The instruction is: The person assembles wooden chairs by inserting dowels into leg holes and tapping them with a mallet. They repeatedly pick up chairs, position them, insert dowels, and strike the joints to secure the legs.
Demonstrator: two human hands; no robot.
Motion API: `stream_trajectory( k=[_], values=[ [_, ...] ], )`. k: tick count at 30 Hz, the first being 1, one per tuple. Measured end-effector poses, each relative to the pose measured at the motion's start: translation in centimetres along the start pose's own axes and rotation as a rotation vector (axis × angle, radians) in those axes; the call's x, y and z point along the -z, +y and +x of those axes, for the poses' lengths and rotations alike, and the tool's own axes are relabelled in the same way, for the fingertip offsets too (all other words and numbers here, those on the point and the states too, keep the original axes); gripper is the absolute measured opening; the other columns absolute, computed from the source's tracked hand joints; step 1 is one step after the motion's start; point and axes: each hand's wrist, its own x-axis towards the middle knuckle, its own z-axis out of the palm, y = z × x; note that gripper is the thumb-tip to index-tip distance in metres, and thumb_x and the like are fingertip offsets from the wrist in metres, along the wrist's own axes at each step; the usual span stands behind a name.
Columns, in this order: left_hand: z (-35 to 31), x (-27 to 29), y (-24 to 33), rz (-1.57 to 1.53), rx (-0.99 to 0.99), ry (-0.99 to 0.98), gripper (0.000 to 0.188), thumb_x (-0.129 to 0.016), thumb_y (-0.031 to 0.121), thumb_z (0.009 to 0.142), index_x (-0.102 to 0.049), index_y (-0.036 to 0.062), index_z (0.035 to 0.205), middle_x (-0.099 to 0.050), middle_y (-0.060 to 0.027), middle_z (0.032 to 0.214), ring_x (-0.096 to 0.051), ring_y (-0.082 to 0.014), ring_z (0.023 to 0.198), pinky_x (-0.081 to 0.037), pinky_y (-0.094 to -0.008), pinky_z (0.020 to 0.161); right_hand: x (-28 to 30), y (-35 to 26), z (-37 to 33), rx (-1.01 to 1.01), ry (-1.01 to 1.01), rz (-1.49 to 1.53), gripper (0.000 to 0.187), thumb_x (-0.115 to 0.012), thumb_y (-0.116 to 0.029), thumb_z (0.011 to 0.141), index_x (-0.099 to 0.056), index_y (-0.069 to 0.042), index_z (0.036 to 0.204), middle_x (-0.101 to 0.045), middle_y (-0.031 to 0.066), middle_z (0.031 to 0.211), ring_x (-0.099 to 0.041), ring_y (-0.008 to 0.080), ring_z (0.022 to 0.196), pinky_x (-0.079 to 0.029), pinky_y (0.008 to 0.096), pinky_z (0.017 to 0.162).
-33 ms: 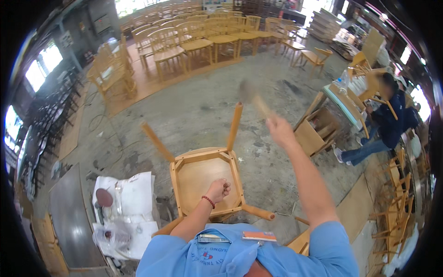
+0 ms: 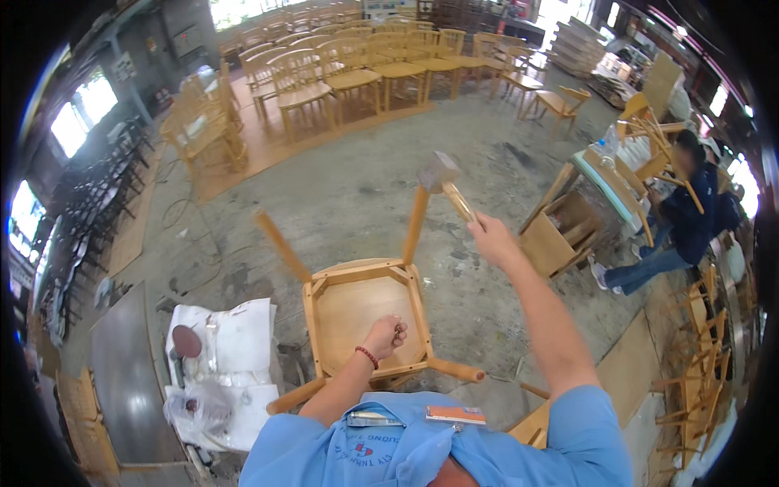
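I see an upturned wooden chair (image 2: 361, 312), seat down and four legs splaying up, right below me on the concrete floor (image 2: 357, 203). My left hand (image 2: 388, 334) rests on the inside of the seat frame, its grip curled into a loose fist with nothing clearly in it. My right hand (image 2: 492, 239) is raised above and beyond the chair, its grip wrapped tight round the handle of a mallet (image 2: 442, 180), whose head hangs just beside the tip of the far right leg (image 2: 415, 223).

I judge the risk plain: a swing that glances off that leg could skid toward the left grip, which sits close under the mallet's path, or split the joint. A loose hold could send the mallet toward the seated person (image 2: 686, 211), off beyond the right grip. The cloth-covered bench (image 2: 235, 341) lies left of the left grip.
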Motion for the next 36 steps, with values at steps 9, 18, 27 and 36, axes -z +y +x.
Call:
stream_trajectory(
  k=[9, 18, 27, 36],
  values=[
    [-10.6, -7.6, 1.1, 0.132, -0.374, -0.033, 0.038, -0.032, 0.036, 0.104, -0.055, 0.0062, 0.108, -0.042, 0.0003, 0.060, -0.037, -0.0089, 0.048, -0.030, -0.0232, 0.042, -4.0, -1.8, -11.8, 0.052, -0.454, 0.731, 0.025, -0.071, -0.018, 0.081, -0.060, -0.004, 0.098, -0.056, -0.0001, 0.069, -0.048, 0.0076, 0.051, -0.039, 0.0232, 0.045],
    [-14.2, -11.3, 4.0, 0.279, -0.485, -0.010, 0.035, -0.034, 0.033, 0.103, -0.057, 0.0058, 0.104, -0.042, 0.0026, 0.058, -0.037, -0.0074, 0.044, -0.029, -0.0225, 0.039, -4.9, -5.3, -13.6, 0.273, -0.368, 0.796, 0.026, -0.069, -0.011, 0.079, -0.060, 0.001, 0.100, -0.065, 0.0046, 0.081, -0.061, 0.0116, 0.073, -0.049, 0.0273, 0.069],
    [-19.0, -6.9, 14.0, 0.784, -1.018, 0.051, 0.027, -0.055, 0.021, 0.097, -0.063, 0.0007, 0.114, -0.066, -0.0061, 0.089, -0.059, -0.0118, 0.082, -0.048, -0.0278, 0.076, -3.6, -14.7, -8.8, -0.070, -0.634, 1.250, 0.024, -0.070, -0.009, 0.081, -0.051, -0.007, 0.094, -0.050, -0.0017, 0.062, -0.043, 0.0067, 0.041, -0.033, 0.0223, 0.034],
    [-15.9, 3.2, 20.7, 0.521, -0.989, 0.223, 0.021, -0.058, 0.017, 0.095, -0.064, 0.0045, 0.110, -0.066, -0.0027, 0.099, -0.058, -0.0098, 0.095, -0.046, -0.0265, 0.086, -12.5, -22.5, -3.0, -0.170, -0.605, 1.221, 0.022, -0.068, -0.016, 0.087, -0.049, -0.005, 0.092, -0.051, 0.0023, 0.067, -0.044, 0.0069, 0.043, -0.035, 0.0226, 0.035]
  ],
)
